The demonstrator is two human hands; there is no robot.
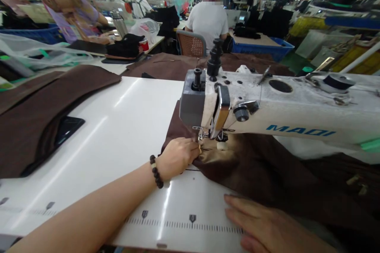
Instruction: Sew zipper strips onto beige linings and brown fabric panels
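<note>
A white sewing machine point(252, 95) marked MAOI or similar stands on the white table. Brown fabric point(237, 166) runs under its needle and drapes to the right. My left hand point(178, 154), with a dark bead bracelet point(156, 172) at the wrist, is closed on the fabric's edge just left of the presser foot point(202, 133); its fingertips are partly hidden. Slightly blurred, my right hand point(264, 221) has its fingers stretched out over the table's front part, below the fabric. Nothing shows in its grasp.
Stacked brown fabric pieces point(50, 106) lie at left, over a dark flat object point(69, 126). The white table point(133, 114) has a ruler scale along its front edge. More brown fabric point(166, 65) lies behind the table. A person in white point(208, 19) sits beyond, beside a blue crate point(261, 49).
</note>
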